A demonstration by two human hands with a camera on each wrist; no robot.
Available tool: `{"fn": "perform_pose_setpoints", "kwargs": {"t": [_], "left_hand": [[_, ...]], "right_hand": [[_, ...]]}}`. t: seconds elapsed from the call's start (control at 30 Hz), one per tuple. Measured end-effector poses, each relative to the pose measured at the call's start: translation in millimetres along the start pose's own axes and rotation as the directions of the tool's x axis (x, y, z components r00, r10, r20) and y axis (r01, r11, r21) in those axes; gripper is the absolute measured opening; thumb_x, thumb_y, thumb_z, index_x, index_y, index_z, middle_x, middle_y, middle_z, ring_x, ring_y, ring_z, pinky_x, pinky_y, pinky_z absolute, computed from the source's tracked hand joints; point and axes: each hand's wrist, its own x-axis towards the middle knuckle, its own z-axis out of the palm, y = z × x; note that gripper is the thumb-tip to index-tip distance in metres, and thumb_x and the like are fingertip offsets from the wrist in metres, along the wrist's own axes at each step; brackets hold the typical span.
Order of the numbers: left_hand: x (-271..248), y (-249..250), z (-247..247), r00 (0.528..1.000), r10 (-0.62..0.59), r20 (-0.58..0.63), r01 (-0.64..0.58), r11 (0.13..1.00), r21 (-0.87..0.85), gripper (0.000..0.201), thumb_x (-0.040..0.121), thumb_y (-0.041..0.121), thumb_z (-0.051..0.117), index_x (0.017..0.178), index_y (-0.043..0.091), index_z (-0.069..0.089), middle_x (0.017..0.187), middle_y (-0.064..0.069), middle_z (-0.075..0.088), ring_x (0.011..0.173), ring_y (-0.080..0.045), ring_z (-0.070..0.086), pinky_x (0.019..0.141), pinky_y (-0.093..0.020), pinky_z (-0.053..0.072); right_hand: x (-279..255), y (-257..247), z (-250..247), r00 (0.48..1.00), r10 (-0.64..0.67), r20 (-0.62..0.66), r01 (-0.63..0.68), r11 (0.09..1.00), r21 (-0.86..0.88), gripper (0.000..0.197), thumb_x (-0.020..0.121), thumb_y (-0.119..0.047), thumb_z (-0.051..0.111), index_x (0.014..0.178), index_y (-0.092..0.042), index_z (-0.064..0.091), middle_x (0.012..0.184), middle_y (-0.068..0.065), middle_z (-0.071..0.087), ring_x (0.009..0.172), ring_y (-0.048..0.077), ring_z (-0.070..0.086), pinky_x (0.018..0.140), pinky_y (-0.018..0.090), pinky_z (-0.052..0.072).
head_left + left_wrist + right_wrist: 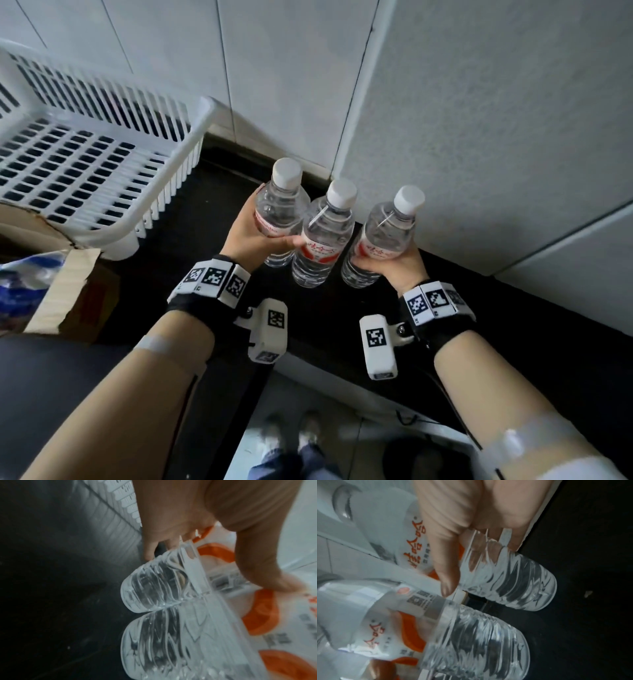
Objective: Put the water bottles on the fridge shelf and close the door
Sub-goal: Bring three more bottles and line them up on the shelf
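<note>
Above a dark countertop (pixel 191 219), the left hand (pixel 251 240) curls round two water bottles at once: the leftmost bottle (pixel 281 209) sits in the palm, and the middle bottle (pixel 322 240) is pressed against it with the thumb laid across its label. The left wrist view shows both ribbed bases side by side, touching, under that thumb. The right hand (pixel 390 265) wraps its fingers round the lower half of a third bottle (pixel 380 236), held apart from the other two. All three bottles are capped, full-looking and tilted a little away from the person, clear of the surface.

To the left stands a white slatted plastic basket (pixel 191 137); just beside it is an open cardboard box (pixel 65 291). Ahead and to the right rise pale panels (pixel 479 120), possibly fridge doors, though no open shelf is visible.

As I judge it, the bottles are picked up and in transit; placing them on the shelf and shutting the door both remain.
</note>
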Motion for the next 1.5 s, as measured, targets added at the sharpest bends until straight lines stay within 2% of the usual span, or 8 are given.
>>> {"fn": "perform_pose_setpoints", "kwargs": {"t": [0.2,0.47,0.63,0.77,1.0,1.13,1.37,1.5], "left_hand": [[-21,5,-9,0.996,0.04,-0.077,-0.025,0.983,0.184,0.048,0.041,0.023,0.083,0.083,0.041,0.07,0.08,0.017,0.074,0.079,0.002,0.068,0.071,-0.014,0.051],[-34,1,-17,0.989,-0.15,-0.007,0.144,0.94,0.308,0.105,0.028,0.031,0.085,0.125,0.01,0.049,0.116,-0.009,0.065,0.104,-0.017,0.064,0.091,-0.035,0.052],[-36,8,-13,0.952,-0.257,0.168,0.181,0.911,0.372,0.107,0.03,0.028,0.085,0.127,0.026,0.04,0.127,-0.011,0.059,0.116,-0.023,0.058,0.103,-0.048,0.044],[-29,16,-4,0.936,-0.231,0.266,0.108,0.907,0.406,0.129,0.032,0.029,0.086,0.133,0.051,0.007,0.154,0.005,0.013,0.143,-0.018,0.023,0.116,-0.042,0.026],[-21,24,9,0.889,-0.21,0.407,0.114,0.962,0.248,0.115,0.052,-0.033,0.067,0.145,0.008,0.013,0.118,0.005,0.057,0.105,0.005,0.061,0.082,-0.013,0.05],[-19,14,16,0.905,-0.185,0.384,0.1,0.967,0.233,0.128,0.051,0.0,0.083,0.149,0.019,0.003,0.142,-0.005,0.049,0.127,-0.016,0.051,0.107,-0.04,0.041],[-12,11,45,0.867,-0.185,0.462,0.047,0.955,0.293,0.128,0.048,0.015,0.082,0.149,0.02,0.004,0.132,0.005,0.057,0.122,-0.01,0.055,0.103,-0.03,0.044],[-10,13,83,0.797,-0.194,0.571,0.008,0.951,0.311,0.123,0.054,-0.006,0.082,0.149,0.015,0.005,0.128,0.016,0.056,0.12,-0.002,0.054,0.095,-0.016,0.044]], "right_hand": [[-19,8,-10,0.985,0.045,0.164,-0.051,0.998,0.032,0.056,0.052,0.013,0.08,0.101,-0.007,0.06,0.097,0.006,0.068,0.093,0.015,0.066,0.096,0.038,0.048],[-22,8,-4,0.933,0.058,0.354,-0.06,0.998,-0.005,0.101,0.039,-0.008,0.087,0.128,-0.006,0.042,0.128,0.014,0.058,0.12,0.021,0.056,0.109,0.047,0.039],[-17,6,-13,0.866,0.062,0.496,-0.047,0.998,-0.043,0.097,0.047,0.009,0.082,0.132,-0.002,0.037,0.125,0.009,0.058,0.122,0.02,0.053,0.112,0.045,0.036],[-11,-5,-2,0.778,0.025,0.628,0.065,0.991,-0.121,0.093,0.051,0.009,0.082,0.13,-0.004,0.035,0.125,0.006,0.055,0.12,0.01,0.053,0.107,0.031,0.041],[-4,-3,9,0.816,0.048,0.576,-0.077,0.997,0.027,0.114,0.042,-0.004,0.087,0.139,-0.004,0.026,0.135,0.014,0.051,0.129,0.025,0.048,0.11,0.045,0.037],[-10,0,2,0.827,0.07,0.558,-0.133,0.988,0.074,0.068,0.051,0.013,0.074,0.113,-0.009,0.057,0.099,-0.004,0.073,0.107,0.015,0.064,0.097,0.032,0.05],[-34,14,-20,0.915,0.046,0.4,-0.136,0.97,0.2,0.062,0.051,0.017,0.073,0.107,-0.007,0.06,0.092,-0.005,0.076,0.1,0.016,0.067,0.092,0.031,0.054],[-62,21,-54,0.965,0.035,0.261,-0.108,0.956,0.273,0.068,0.05,0.012,0.075,0.115,0.004,0.055,0.102,0.006,0.071,0.11,0.028,0.063,0.095,0.036,0.052]]}}
